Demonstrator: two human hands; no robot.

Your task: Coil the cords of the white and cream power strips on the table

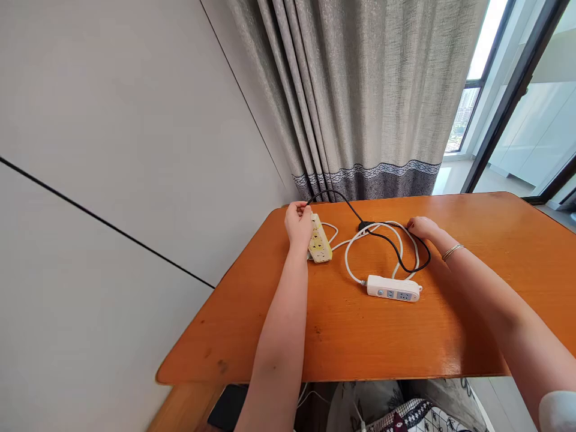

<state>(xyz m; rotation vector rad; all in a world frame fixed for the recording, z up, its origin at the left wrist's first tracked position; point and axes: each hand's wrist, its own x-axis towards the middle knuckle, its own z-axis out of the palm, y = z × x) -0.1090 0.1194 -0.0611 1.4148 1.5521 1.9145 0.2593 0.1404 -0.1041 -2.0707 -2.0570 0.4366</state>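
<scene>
The left hand (297,223) clasps the yellowed power strip (320,240) on the surface (360,336); the right hand (422,227) rests curled on the black cable (405,264). Plugging in looks next, needing the plug freed.

Our forearms are bare, sleeves absent up to a white cuff edge (558,411) at the right elbow. We wear a thin metallic bangle (452,251) on our right wrist.
</scene>
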